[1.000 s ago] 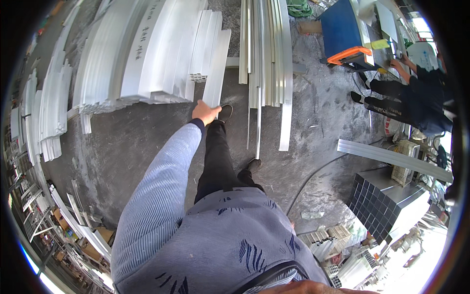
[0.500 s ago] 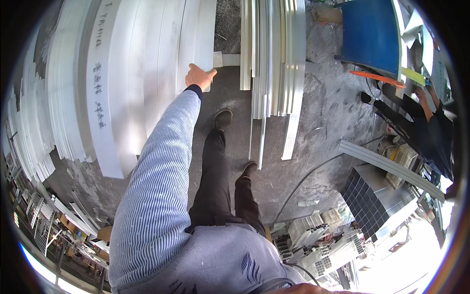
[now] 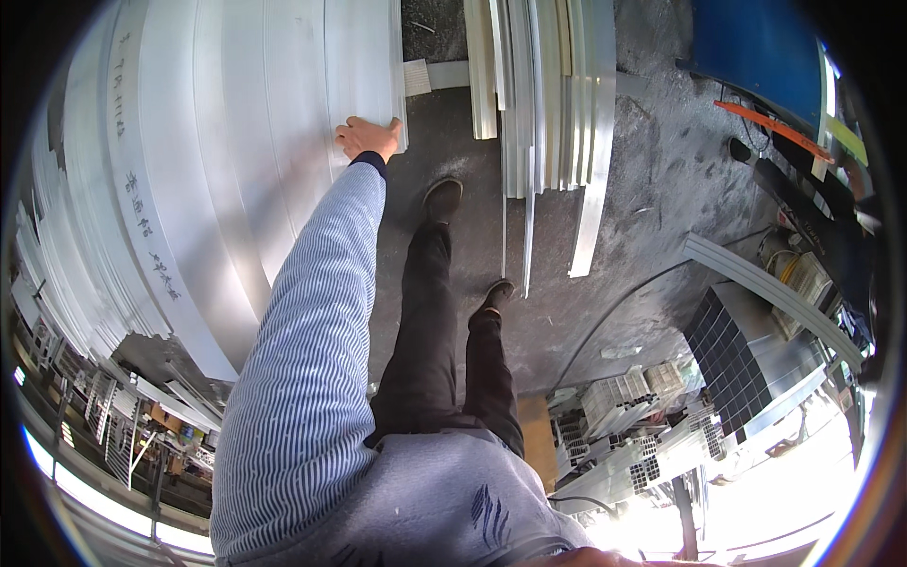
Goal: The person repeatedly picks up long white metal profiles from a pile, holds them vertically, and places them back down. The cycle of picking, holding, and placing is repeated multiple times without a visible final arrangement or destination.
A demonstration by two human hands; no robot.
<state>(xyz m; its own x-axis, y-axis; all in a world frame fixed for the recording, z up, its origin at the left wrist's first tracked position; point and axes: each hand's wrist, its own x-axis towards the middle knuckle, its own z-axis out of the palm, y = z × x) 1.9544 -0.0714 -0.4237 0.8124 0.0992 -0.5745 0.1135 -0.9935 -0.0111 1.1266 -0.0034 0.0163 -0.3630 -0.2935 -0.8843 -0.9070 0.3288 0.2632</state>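
My left hand (image 3: 369, 139) is at the near end of a long, flat silver metal profile (image 3: 364, 57), the rightmost in a row lying side by side. The fingers curl over its top face and the thumb lies along its right edge, so the hand looks closed on it. What the fingertips do underneath is hidden. Left of it lie more wide, pale profiles (image 3: 246, 123), one with dark handwriting along it. My right hand is not in view.
Right of my feet lies a bundle of narrow long profiles (image 3: 553, 113) with uneven ends. A blue panel (image 3: 756, 57) and an orange bar (image 3: 775, 130) are at the far right, near another person's dark-clothed legs (image 3: 803, 208). A cable (image 3: 605, 321) crosses the floor. Stacked hollow sections (image 3: 624, 397) stand lower right.
The whole view has swung, with the floor bundle now further right and the wide profiles further left. My left hand stays at the same profile's end, its fingers now more curled.
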